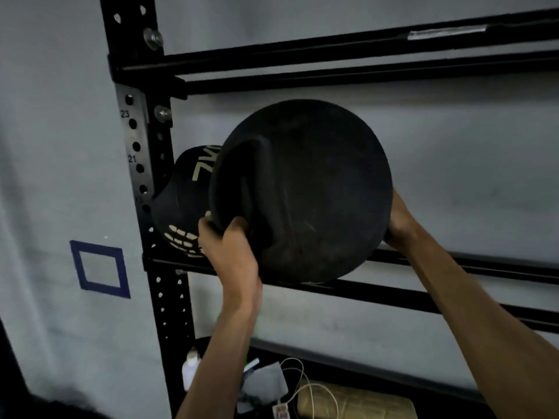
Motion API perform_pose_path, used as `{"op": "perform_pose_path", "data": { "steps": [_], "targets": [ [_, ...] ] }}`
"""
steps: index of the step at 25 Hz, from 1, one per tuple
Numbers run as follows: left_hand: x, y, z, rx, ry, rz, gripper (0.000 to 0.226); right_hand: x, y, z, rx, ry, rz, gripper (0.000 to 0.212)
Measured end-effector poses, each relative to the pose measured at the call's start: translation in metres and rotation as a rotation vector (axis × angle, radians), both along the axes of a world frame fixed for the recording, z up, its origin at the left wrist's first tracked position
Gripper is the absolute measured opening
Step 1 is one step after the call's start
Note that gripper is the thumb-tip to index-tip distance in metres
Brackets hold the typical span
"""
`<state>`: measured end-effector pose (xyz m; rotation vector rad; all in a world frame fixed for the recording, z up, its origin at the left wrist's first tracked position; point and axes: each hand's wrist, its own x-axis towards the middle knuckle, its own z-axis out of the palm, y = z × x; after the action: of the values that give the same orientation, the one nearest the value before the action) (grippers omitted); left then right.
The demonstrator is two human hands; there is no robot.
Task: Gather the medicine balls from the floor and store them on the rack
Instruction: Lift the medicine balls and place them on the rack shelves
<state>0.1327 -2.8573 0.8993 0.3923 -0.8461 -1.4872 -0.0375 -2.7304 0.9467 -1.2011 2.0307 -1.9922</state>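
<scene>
A large black medicine ball (314, 189) with a deep dent in its left side is held up against the rack's middle shelf rails (423, 300). My left hand (230, 246) grips its lower left edge, with fingers curled into the dent. My right hand (399, 219) presses against its right side, mostly hidden behind the ball. A second black medicine ball (181, 201) with pale lettering sits on the same shelf at the far left, against the upright, touching the held ball.
The black perforated rack upright (136, 146) stands at the left, with an upper pair of rails (332, 62) above. A blue tape square (101, 269) marks the grey wall. On the bottom shelf lie a white bottle (190, 370), a white cable (302, 385) and a tan bag (354, 403).
</scene>
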Motion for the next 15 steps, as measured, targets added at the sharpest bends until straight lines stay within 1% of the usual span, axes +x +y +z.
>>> {"op": "perform_pose_path", "data": {
  "steps": [1, 4, 8, 10, 12, 15],
  "targets": [
    [-0.007, 0.002, -0.001, -0.014, 0.022, 0.02, 0.03, -0.006, -0.004, 0.0, 0.003, 0.002, -0.001, 0.032],
    [-0.03, 0.012, -0.002, -0.052, 0.066, 0.084, 0.033, -0.024, -0.007, 0.001, 0.036, -0.017, 0.027, 0.045],
    [-0.052, 0.019, -0.011, -0.078, 0.084, 0.174, 0.037, -0.034, -0.006, -0.007, 0.146, -0.006, -0.044, 0.042],
    [-0.056, 0.02, -0.02, -0.093, 0.077, 0.194, 0.03, -0.042, -0.008, -0.021, 0.167, -0.084, -0.045, 0.043],
    [-0.059, 0.021, -0.029, -0.135, 0.069, 0.211, 0.029, -0.047, -0.008, -0.033, 0.19, -0.182, -0.024, 0.042],
    [-0.062, 0.021, -0.032, -0.159, 0.051, 0.246, 0.029, -0.058, -0.007, -0.045, 0.197, -0.241, -0.01, 0.04]
  ]
}}
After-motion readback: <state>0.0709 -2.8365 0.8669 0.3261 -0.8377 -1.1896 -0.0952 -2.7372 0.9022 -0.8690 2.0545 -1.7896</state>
